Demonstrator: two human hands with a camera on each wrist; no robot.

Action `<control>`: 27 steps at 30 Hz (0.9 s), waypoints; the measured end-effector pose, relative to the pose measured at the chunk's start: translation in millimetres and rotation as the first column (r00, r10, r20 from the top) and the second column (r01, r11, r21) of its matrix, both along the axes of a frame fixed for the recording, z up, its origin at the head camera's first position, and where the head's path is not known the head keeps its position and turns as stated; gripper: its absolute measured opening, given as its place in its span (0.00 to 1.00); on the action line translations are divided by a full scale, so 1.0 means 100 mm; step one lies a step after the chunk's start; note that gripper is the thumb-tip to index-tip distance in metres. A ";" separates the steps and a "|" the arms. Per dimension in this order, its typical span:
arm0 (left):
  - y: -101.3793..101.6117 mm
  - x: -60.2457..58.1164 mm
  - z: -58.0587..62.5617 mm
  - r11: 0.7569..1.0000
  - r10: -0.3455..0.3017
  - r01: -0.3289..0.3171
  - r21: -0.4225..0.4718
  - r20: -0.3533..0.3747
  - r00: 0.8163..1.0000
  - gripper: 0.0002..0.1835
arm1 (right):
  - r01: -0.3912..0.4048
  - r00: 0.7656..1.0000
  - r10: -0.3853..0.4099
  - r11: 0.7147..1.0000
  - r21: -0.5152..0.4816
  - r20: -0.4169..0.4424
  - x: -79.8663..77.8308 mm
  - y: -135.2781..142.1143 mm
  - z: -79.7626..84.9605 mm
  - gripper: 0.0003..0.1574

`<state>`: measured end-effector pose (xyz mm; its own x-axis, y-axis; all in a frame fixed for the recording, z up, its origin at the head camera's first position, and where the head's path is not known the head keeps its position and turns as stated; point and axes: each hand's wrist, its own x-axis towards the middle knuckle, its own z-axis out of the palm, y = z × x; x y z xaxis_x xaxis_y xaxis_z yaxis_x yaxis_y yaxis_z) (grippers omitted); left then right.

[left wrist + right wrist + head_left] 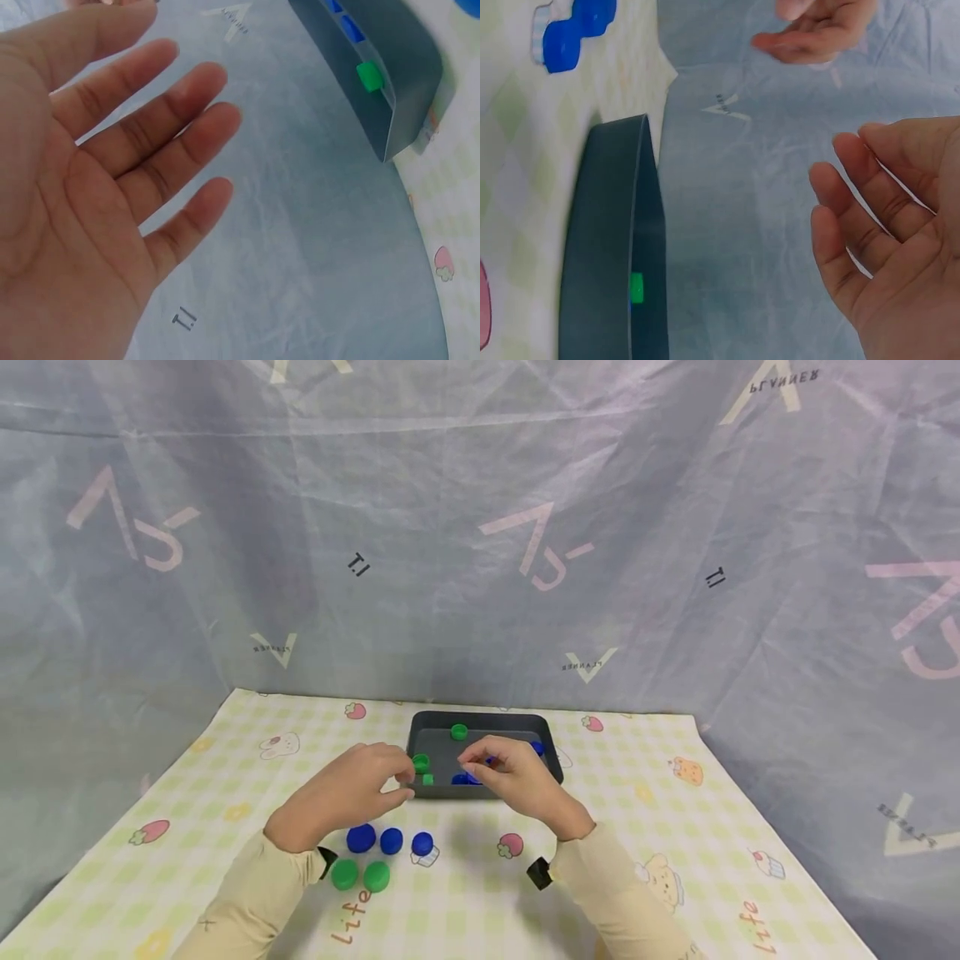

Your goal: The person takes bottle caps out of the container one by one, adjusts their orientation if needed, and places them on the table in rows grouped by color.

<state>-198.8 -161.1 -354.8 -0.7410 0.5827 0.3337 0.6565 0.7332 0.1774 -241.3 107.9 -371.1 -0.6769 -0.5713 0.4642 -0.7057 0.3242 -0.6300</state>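
Note:
My left hand (360, 785) hovers at the left front corner of a dark grey tray (480, 721), its fingers loosely bent and nothing in them. In the left wrist view the palm and fingers (202, 139) spread apart. Above the tray's front right part is my right hand (517, 772), fingers relaxed, holding nothing visible; it hides some of the contents. Inside the tray lie green caps, one at the back (459, 732) and one at the left (421, 764), a small green piece (428, 780), and several blue caps such as one at the right (537, 748).
In front of the tray, near my left wrist, blue caps (392, 841) form a row with two green caps (377, 877) closer to me. A checked, printed cloth (637, 893) covers the table. Grey fabric (450, 610) hangs behind and at both sides.

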 end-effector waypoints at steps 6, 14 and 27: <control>-0.07 0.02 0.06 1.000 0.019 -0.018 0.023 -0.028 0.999 0.04 | 0.060 0.997 -0.058 0.998 0.036 -0.049 -0.11 0.03 -0.08 0.07; -0.12 0.02 0.08 0.999 0.014 -0.013 0.037 -0.046 0.999 0.05 | 0.295 0.954 -0.286 0.950 0.100 -0.090 -0.34 0.17 -0.23 0.08; -0.16 -0.05 0.07 0.999 0.023 -0.023 0.031 0.003 1.000 0.05 | 0.429 0.894 -0.448 0.867 0.252 0.016 -0.81 0.39 -0.50 0.16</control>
